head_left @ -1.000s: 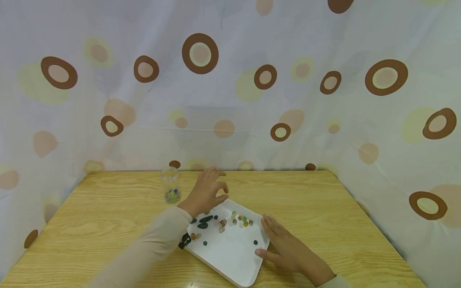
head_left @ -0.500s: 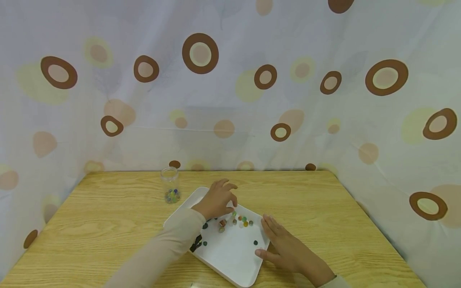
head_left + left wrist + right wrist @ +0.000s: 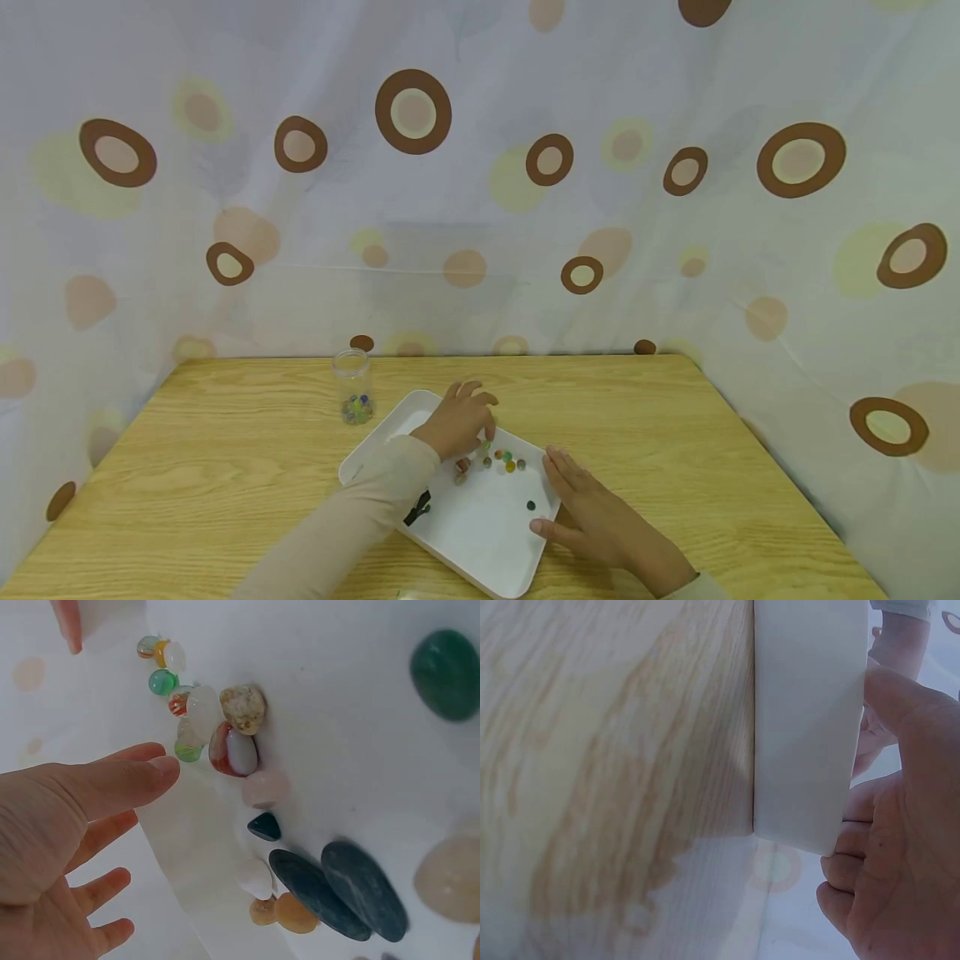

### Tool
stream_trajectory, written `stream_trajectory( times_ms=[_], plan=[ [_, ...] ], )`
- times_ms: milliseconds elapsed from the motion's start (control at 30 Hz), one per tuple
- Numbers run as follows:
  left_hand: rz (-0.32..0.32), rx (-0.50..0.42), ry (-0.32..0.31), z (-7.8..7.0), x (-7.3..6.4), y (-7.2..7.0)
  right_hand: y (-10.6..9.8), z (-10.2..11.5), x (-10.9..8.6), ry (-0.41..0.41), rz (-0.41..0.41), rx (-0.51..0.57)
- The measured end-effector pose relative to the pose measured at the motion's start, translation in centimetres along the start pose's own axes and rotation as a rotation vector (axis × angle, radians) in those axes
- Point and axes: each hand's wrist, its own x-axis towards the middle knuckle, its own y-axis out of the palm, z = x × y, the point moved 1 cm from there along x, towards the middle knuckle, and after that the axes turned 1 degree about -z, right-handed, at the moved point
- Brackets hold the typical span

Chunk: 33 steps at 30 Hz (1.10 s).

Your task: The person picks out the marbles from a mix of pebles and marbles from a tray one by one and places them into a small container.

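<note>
A white tray [image 3: 480, 542] lies turned at an angle on the table, with glass marbles and polished stones spread in it. My left hand [image 3: 454, 423] reaches over the tray's far side. In the left wrist view its thumb and index fingertips are right beside a yellow-green marble [image 3: 187, 752], the other fingers spread loosely. Near that marble are a teal marble [image 3: 163, 682], a red-and-white stone [image 3: 233, 750] and a speckled stone [image 3: 244, 709]. My right hand [image 3: 600, 521] rests against the tray's right rim, its fingers extended and thumb apart; the right wrist view shows this hand [image 3: 915, 810] at the tray's outer wall.
A clear jar [image 3: 352, 383] with several marbles at its bottom stands left of the tray, at the back. Long dark stones [image 3: 365, 889] and a dark green stone [image 3: 531, 505] lie in the tray. A patterned curtain [image 3: 465, 167] hangs behind the wooden table [image 3: 675, 433].
My left hand has moved right and slightly down over the tray, toward the marbles, its forearm now covering the stones at the left. The right hand has stayed at the rim.
</note>
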Motion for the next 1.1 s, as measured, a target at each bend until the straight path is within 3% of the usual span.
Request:
stream_trajectory(
  times_ms=[433, 933, 1100],
  plan=[
    [0.014, 0.071, -0.023, 0.1, 0.4, 0.7, 0.1, 0.0, 0.0, -0.026, -0.014, -0.006],
    [0.009, 0.101, -0.001, 0.3, 0.5, 1.4, 0.1, 0.0, 0.1, -0.017, -0.007, -0.001],
    [-0.003, 0.098, 0.018, 0.3, 0.4, 1.0, 0.1, 0.0, 0.1, -0.015, -0.011, -0.005]
  ],
)
